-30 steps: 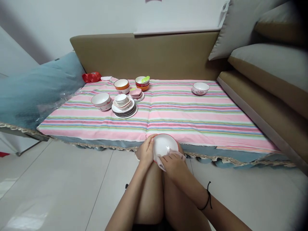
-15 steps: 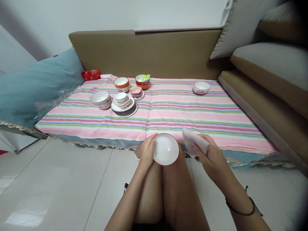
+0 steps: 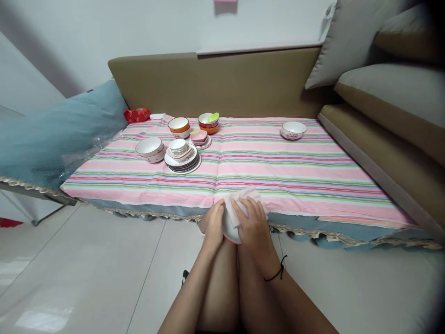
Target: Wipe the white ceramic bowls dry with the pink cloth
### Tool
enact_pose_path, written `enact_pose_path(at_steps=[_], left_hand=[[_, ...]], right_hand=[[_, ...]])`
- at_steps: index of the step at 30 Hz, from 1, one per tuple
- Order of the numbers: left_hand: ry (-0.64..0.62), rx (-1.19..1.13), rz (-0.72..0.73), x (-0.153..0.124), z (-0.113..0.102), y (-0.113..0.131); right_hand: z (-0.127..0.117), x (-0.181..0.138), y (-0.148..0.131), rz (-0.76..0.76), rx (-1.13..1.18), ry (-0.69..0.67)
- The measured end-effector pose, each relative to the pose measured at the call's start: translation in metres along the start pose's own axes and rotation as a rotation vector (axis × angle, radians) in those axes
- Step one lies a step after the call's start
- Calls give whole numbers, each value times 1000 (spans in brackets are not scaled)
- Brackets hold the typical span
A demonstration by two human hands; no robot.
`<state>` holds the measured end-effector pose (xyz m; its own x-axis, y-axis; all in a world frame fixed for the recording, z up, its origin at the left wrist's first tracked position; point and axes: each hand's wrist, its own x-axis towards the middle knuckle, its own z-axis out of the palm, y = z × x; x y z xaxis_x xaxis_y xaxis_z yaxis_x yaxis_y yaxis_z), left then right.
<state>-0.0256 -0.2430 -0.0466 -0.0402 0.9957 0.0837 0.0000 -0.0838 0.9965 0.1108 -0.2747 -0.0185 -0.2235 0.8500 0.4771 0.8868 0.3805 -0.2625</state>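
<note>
A white bowl with a red rim (image 3: 230,231) rests on my knees, mostly covered. My left hand (image 3: 212,226) grips its left edge, fingers closed round it. My right hand (image 3: 253,224) presses a pale pink cloth (image 3: 240,202) into the bowl from the right, fingers curled on the cloth. A black band is on my right wrist. Both hands sit just in front of the near edge of the striped cloth (image 3: 278,167) that covers the low sofa seat.
On the striped cloth at the back left stand a stack of plates with small dishes (image 3: 182,157), a white bowl (image 3: 150,148), orange bowls (image 3: 178,125) and a pink dish (image 3: 199,136). A lone patterned bowl (image 3: 294,130) sits at the back right. Cushions right, blue pillow left, tiled floor below.
My right hand had lifted the cloth away to the right of the bowl; now it is back on the bowl, covering it. The left hand keeps its hold.
</note>
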Motion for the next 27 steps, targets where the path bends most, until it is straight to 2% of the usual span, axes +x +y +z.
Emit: enact_pose_path(at_steps=[3,8,13,17,21,27], left_hand=[[-11,-34,16,2,2,1],[29,-58,-10,2,4,9],[-5,-90,4,1,5,16],[-26,-60,13,2,2,13],[-55,-40,12,3,-1,8],[-57,22,-2,4,-3,3]], right_hand=[[-7,-1,-4,-50,28,-51],[-13,1,-13,-34,28,-106],[-7,-5,-19,11,30,-143],[-2,-5,-23,67,-2,-173],[-9,1,-25,100,-2,-228],[-11,12,-20,54,-16,-315]])
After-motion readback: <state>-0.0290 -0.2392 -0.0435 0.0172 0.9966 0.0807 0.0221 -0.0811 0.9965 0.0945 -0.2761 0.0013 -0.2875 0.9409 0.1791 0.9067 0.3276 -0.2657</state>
